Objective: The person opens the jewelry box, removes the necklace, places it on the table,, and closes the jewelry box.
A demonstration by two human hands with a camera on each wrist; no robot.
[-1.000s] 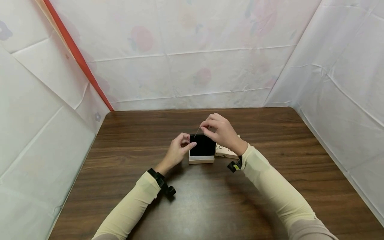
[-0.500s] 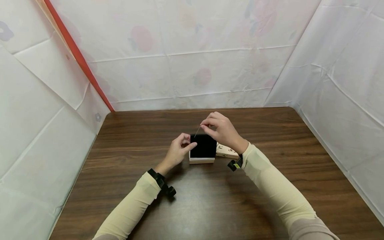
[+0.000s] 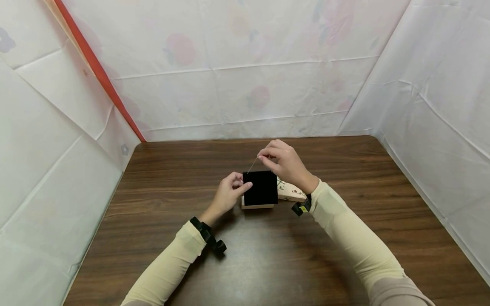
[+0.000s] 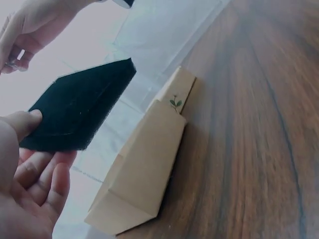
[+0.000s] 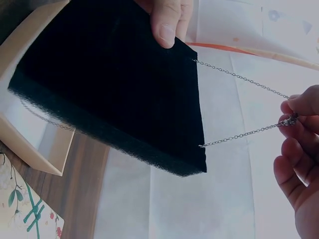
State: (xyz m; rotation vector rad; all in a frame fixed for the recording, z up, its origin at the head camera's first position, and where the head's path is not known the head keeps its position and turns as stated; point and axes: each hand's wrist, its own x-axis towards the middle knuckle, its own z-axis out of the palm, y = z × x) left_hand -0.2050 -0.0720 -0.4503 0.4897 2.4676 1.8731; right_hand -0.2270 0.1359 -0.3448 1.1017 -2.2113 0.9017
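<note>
My left hand (image 3: 226,195) pinches a square black foam pad (image 3: 263,189) by its left edge, thumb on top and fingers beneath. The pad is tilted up over a small cardboard box (image 4: 147,159) and covers most of it in the head view. A thin silver necklace chain (image 5: 239,77) runs from the pad's edge in two strands. Its clasp end is pinched between thumb and fingertips of my right hand (image 3: 286,163), above and beyond the pad. Another stretch of chain hangs under the pad in the right wrist view.
A cream box lid (image 3: 292,192) with a floral print lies just right of the box, partly behind my right wrist. All stand on a dark wood-grain table (image 3: 245,263), with white patterned sheeting (image 3: 229,85) at its back and sides.
The black pad has risen and tilted out of the box, hiding the white inside seen earlier. My right hand has moved slightly up and away, drawing the chain with it.
</note>
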